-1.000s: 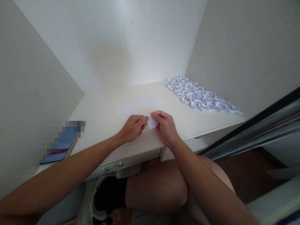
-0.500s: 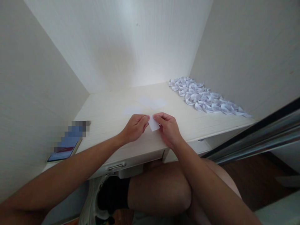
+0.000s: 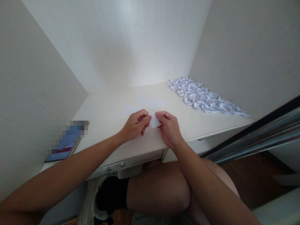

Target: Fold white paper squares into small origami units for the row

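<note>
Between my two hands is a small white piece of paper point(image 3: 154, 121), held just above the front part of the desk. My left hand point(image 3: 136, 124) pinches its left edge between thumb and fingers. The right edge is gripped by my right hand point(image 3: 169, 126), thumb on the near face and fingers behind. Just beyond my hands, a few flat white paper pieces point(image 3: 158, 102) lie on the desk, partly overlapping. Fingers hide part of the held paper's edges.
Many folded white paper pieces point(image 3: 201, 97) lie in rows at the desk's right side. A phone-like device point(image 3: 62, 151), partly pixelated, rests at the left edge. The white desk point(image 3: 105, 100) has walls on three sides and a drawer handle point(image 3: 114, 166) in front.
My left fingers have shifted their pinch and loosened a little from a tighter curl. The paper has turned slightly and risen a little. My right hand has barely moved.
</note>
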Action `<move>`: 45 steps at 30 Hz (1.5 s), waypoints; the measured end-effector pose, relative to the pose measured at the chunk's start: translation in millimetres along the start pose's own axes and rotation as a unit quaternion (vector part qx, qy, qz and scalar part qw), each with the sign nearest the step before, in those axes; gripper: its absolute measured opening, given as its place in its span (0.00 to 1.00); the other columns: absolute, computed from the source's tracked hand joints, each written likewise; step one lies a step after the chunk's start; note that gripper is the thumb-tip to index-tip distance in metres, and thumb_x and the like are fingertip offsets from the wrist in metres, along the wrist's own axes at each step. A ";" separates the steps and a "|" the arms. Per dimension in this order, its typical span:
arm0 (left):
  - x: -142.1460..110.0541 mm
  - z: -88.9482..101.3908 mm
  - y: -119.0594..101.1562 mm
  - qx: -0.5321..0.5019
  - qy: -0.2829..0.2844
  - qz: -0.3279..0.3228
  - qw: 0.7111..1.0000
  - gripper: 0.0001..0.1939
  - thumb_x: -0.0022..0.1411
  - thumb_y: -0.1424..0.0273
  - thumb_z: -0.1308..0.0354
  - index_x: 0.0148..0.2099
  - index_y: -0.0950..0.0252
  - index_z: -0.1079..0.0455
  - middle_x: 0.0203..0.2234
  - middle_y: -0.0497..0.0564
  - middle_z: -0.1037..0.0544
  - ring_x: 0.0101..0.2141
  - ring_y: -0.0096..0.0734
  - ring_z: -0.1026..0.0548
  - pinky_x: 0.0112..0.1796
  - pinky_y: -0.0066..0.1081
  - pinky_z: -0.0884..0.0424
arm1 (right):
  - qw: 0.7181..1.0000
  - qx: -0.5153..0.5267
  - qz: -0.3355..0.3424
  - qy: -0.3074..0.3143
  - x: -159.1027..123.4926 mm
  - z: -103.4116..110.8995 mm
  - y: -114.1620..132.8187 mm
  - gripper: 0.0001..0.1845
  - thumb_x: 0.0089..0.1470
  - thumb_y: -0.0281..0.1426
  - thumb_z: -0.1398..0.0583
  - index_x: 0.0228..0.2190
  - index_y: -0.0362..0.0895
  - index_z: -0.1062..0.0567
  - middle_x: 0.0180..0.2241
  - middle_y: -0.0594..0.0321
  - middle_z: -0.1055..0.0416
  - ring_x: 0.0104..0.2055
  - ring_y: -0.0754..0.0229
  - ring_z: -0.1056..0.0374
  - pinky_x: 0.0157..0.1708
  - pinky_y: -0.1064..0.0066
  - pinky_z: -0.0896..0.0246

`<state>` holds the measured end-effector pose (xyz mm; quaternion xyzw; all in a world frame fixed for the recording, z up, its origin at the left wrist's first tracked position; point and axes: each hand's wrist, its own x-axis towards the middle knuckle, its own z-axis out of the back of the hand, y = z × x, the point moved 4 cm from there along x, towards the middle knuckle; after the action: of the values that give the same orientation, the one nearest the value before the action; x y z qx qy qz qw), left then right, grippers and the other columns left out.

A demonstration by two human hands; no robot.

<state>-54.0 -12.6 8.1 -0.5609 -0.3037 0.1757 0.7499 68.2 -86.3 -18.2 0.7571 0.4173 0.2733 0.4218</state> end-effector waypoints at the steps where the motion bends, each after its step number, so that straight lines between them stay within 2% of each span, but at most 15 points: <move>1: 0.8 0.7 -1.0 -0.016 -0.013 -0.012 1.000 0.17 0.64 0.55 0.36 0.37 0.65 0.30 0.21 0.42 0.28 0.14 0.20 0.33 0.14 0.22 0.34 | 1.000 0.000 0.003 -0.003 0.1 0.3 0.6 0.14 0.44 0.41 0.27 0.24 0.46 0.22 0.22 0.69 0.31 0.25 0.65 0.42 0.28 0.69 0.50; 4: 1.8 1.8 -3.7 -0.041 -0.034 -0.036 0.998 0.20 0.61 0.56 0.31 0.47 0.65 0.27 0.23 0.42 0.27 0.17 0.23 0.28 0.17 0.25 0.26 | 1.000 0.007 -0.002 0.006 -0.5 -0.2 3.7 0.17 0.44 0.43 0.26 0.24 0.46 0.23 0.23 0.69 0.32 0.26 0.65 0.41 0.28 0.69 0.48; 9: 0.2 2.0 -7.8 -0.043 -0.048 -0.052 0.997 0.19 0.62 0.57 0.31 0.46 0.66 0.24 0.22 0.44 0.25 0.20 0.24 0.24 0.20 0.25 0.22 | 0.994 0.037 -0.085 0.057 -2.1 -0.6 7.0 0.24 0.43 0.52 0.27 0.27 0.47 0.25 0.28 0.66 0.28 0.29 0.61 0.35 0.26 0.70 0.43; 16: -0.7 2.3 -6.4 -0.052 -0.060 -0.063 0.995 0.18 0.60 0.58 0.29 0.45 0.66 0.22 0.24 0.46 0.24 0.21 0.25 0.24 0.22 0.27 0.20 | 0.986 0.035 -0.121 0.108 -3.7 3.1 11.1 0.21 0.44 0.46 0.25 0.31 0.47 0.23 0.32 0.66 0.24 0.32 0.62 0.31 0.28 0.72 0.35; 19: -1.2 2.5 -6.9 -0.054 -0.068 -0.068 0.994 0.16 0.60 0.60 0.29 0.44 0.66 0.22 0.23 0.46 0.24 0.22 0.26 0.23 0.23 0.28 0.18 | 0.986 0.034 -0.117 0.116 -4.4 2.9 11.8 0.21 0.45 0.47 0.26 0.32 0.46 0.22 0.32 0.65 0.24 0.33 0.61 0.30 0.28 0.72 0.35; 25: -2.2 2.0 -13.0 -0.032 -0.092 -0.088 0.991 0.14 0.60 0.61 0.29 0.40 0.67 0.21 0.31 0.50 0.21 0.24 0.25 0.21 0.26 0.27 0.17 | 0.989 0.030 -0.109 0.099 -4.9 2.4 11.5 0.20 0.44 0.46 0.25 0.29 0.45 0.23 0.30 0.66 0.25 0.32 0.62 0.31 0.28 0.72 0.33; 34: -2.4 3.1 -10.6 -0.018 -0.067 -0.090 0.993 0.13 0.60 0.61 0.29 0.38 0.67 0.21 0.34 0.53 0.20 0.32 0.31 0.18 0.35 0.34 0.15 | 0.994 -0.008 -0.069 0.086 0.1 6.1 13.5 0.20 0.43 0.46 0.25 0.25 0.44 0.21 0.30 0.63 0.24 0.32 0.62 0.30 0.31 0.71 0.31; 38: -3.3 2.4 -8.3 -0.005 -0.050 -0.089 0.995 0.11 0.56 0.64 0.26 0.36 0.66 0.21 0.38 0.54 0.20 0.38 0.31 0.20 0.37 0.30 0.17 | 0.996 -0.028 -0.045 0.077 0.9 8.0 14.1 0.20 0.44 0.47 0.26 0.25 0.44 0.22 0.28 0.66 0.25 0.31 0.64 0.30 0.35 0.71 0.30; 41: -2.8 1.8 -6.7 -0.001 -0.053 -0.080 0.995 0.12 0.57 0.64 0.27 0.35 0.66 0.22 0.36 0.53 0.20 0.37 0.30 0.21 0.36 0.28 0.19 | 0.995 -0.068 -0.012 0.065 1.8 9.6 14.9 0.19 0.47 0.47 0.27 0.26 0.45 0.22 0.27 0.67 0.25 0.31 0.65 0.29 0.36 0.70 0.28; 45: 0.0 3.3 -4.7 -0.008 -0.067 -0.050 0.996 0.16 0.58 0.59 0.29 0.34 0.67 0.24 0.31 0.51 0.20 0.33 0.29 0.21 0.36 0.31 0.19 | 0.989 -0.133 0.015 0.065 1.8 10.4 17.6 0.19 0.49 0.48 0.28 0.30 0.45 0.22 0.29 0.65 0.23 0.31 0.62 0.26 0.31 0.68 0.25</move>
<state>-56.5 -11.6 13.1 -0.5378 -0.3827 0.1729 0.7311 84.1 -94.2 -7.9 0.6813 0.3924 0.3814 0.4861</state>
